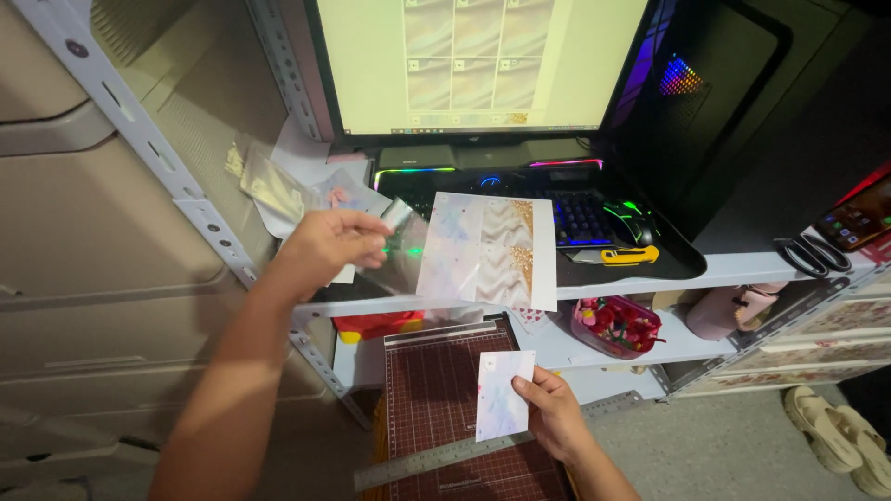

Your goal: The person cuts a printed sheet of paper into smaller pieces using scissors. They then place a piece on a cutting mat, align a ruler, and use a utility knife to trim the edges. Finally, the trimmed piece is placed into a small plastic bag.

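My left hand [327, 243] is raised at the shelf edge, pinching a clear shiny plastic sleeve [397, 249] by its upper corner. My right hand [553, 414] is lower, gripping a small pale marbled card [502, 394] by its right edge above a dark red cutting mat [436, 390]. A larger printed sheet [489, 250] with marbled and gold-speckled panels lies over the keyboard's front edge, just right of the sleeve.
A metal ruler [436, 459] lies across the mat. A lit keyboard [575, 218], mouse [629, 223] and yellow utility knife [617, 256] sit below a bright monitor [483, 65]. Scissors [806, 254], a phone [858, 218], a floral pouch [616, 325] and sandals [840, 436] are to the right.
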